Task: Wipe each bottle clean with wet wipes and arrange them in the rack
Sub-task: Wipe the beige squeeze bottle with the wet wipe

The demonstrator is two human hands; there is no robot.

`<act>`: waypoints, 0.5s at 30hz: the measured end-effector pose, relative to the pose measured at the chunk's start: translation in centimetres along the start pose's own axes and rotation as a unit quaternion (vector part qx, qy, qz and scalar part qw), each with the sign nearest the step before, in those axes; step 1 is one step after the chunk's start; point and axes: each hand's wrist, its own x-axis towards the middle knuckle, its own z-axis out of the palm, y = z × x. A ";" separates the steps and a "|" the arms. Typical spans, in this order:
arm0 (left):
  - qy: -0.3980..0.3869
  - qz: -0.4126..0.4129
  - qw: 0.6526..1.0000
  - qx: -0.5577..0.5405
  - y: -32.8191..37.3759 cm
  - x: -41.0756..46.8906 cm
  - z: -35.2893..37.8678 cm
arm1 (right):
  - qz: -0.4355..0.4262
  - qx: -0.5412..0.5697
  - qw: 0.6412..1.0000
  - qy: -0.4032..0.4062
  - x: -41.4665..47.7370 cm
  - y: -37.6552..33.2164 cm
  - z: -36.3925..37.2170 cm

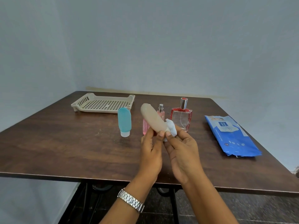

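Note:
My left hand [151, 152] grips the lower end of a beige squeeze bottle [152, 118], which tilts up and to the left above the table. My right hand [182, 151] pinches a crumpled white wet wipe [171, 128] against the bottle's lower right side. A blue squeeze bottle [124, 122] stands cap-down to the left. A slim pink spray bottle [161, 111] stands partly hidden behind the beige one. A square red-edged perfume bottle [181, 117] stands to the right. The beige slotted rack [103, 103] lies at the back left with nothing in it.
A blue pack of wet wipes [231, 135] lies flat at the right of the dark wooden table [64, 143]. A pale wall stands close behind the table. A metal watch is on my left wrist.

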 end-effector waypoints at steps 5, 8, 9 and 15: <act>0.001 0.021 0.997 0.073 0.5 -0.3 -0.8 | 0.054 -0.042 0.998 0.006 -0.3 -0.2 -0.5; 0.015 0.039 0.993 0.114 0.8 0.2 -1.5 | 0.056 -0.038 0.998 0.016 -0.5 -0.5 -0.5; 0.022 0.040 0.992 0.115 0.8 0.4 -1.9 | 0.061 -0.031 0.998 0.012 -0.5 -0.7 -0.5; 0.039 -0.032 0.999 0.014 2.1 1.2 -4.4 | 0.096 0.023 0.995 0.014 0.2 -1.8 -0.7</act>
